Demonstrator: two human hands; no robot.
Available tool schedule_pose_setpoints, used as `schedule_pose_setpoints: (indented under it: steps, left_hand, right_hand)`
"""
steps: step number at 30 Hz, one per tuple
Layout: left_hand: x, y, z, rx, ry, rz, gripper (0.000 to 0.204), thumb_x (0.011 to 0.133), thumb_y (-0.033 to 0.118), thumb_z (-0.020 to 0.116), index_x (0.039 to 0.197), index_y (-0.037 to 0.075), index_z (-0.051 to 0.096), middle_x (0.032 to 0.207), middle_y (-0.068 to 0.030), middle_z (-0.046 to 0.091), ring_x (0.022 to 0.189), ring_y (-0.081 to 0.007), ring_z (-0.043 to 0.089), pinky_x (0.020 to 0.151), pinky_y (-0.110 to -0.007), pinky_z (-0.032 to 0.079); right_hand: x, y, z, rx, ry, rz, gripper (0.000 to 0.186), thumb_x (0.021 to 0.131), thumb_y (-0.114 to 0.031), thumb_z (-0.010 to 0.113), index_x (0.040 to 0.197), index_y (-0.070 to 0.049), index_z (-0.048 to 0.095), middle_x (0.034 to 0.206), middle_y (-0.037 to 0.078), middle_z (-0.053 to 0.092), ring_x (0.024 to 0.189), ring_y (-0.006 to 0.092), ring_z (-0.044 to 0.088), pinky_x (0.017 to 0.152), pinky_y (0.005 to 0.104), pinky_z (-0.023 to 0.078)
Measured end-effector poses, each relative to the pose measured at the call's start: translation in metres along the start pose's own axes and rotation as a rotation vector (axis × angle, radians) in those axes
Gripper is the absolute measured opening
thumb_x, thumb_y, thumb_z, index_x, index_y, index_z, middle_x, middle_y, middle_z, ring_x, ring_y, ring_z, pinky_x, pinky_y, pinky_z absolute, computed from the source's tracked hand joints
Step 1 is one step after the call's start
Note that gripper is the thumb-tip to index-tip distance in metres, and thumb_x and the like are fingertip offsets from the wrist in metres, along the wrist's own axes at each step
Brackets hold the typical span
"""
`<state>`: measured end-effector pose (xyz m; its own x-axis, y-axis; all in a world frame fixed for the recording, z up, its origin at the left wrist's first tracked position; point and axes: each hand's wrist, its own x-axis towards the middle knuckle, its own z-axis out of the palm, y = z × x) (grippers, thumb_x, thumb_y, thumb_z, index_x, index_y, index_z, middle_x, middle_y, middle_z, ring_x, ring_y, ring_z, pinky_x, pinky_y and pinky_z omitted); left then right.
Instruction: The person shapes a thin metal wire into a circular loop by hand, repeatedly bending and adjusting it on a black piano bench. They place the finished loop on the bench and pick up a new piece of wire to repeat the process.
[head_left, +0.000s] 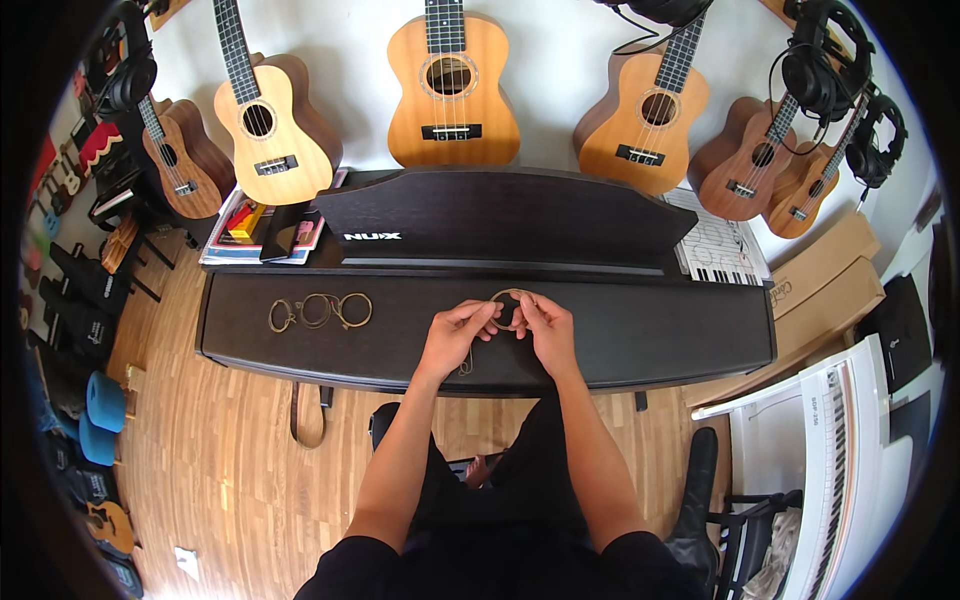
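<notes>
Above the closed dark lid of a digital piano (650, 345), both my hands hold a thin brass-coloured coiled guitar string (512, 291). My left hand (452, 338) pinches the coil's left side between thumb and fingers. On the coil's right side, my right hand (550, 335) grips it with the thumb and bent fingers. A loose, curled end of wire (465, 367) dangles below my left hand. Toward the left of the lid lie three similar coils: a small one (270, 316), a middle one (316, 294) and a right one (371, 310).
Several ukuleles, one in the middle (455, 100), hang behind the piano's music rest (510, 215). Books (228, 235) and a yellow box (246, 221) sit at back left, sheet music (725, 250) at back right. Cardboard boxes (825, 275) and a white keyboard (800, 430) stand at right.
</notes>
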<state>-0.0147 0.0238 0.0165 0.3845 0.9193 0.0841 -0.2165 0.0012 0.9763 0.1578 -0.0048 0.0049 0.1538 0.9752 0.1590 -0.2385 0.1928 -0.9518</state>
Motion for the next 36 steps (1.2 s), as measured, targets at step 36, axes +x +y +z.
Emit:
schedule_pose_setpoints:
  steps: [36]
  left_hand:
    - [0.001, 0.001, 0.002, -0.095, 0.06, -0.035, 0.024, 0.097, 0.017, 0.061, 0.112, -0.001, 0.064, 0.067, -0.0028, 0.061, 0.054, -0.0086, 0.056, 0.05, -0.022, 0.046]
  right_hand:
    - [-0.005, -0.007, 0.012, -0.055, 0.048, 0.037, 0.022, 0.095, -0.011, 0.061, 0.111, 0.004, 0.064, 0.069, 0.005, 0.063, 0.054, 0.0108, 0.058, 0.05, 0.0237, 0.048]
